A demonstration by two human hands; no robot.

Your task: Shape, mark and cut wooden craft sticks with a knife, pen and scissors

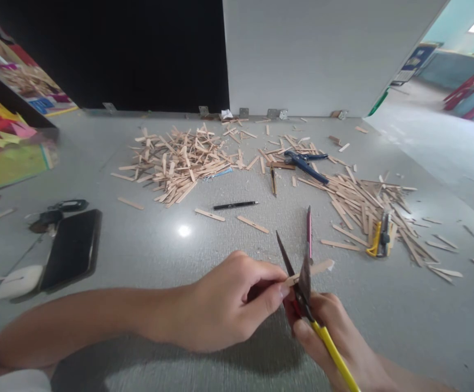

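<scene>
Between the thumb and fingers of my left hand [237,302] is pinched a flat wooden craft stick [321,268], its far end pointing right. My right hand [335,332] grips a pair of scissors [305,280] with a yellow handle. The scissor blades are apart, with the stick lying between them near my left fingertips. Just beyond the blades a pink-and-dark pen [309,231] lies on the grey surface. Further out are two single sticks and a black pen [236,205].
A large pile of sticks [183,158] lies ahead, another pile [363,201] to the right. Around them are blue-handled cutters [306,165] and a yellow box cutter [381,237]. On the left lie a phone [72,250], keys [55,215] and a white case [19,281]. A black-and-white panel [294,54] stands behind.
</scene>
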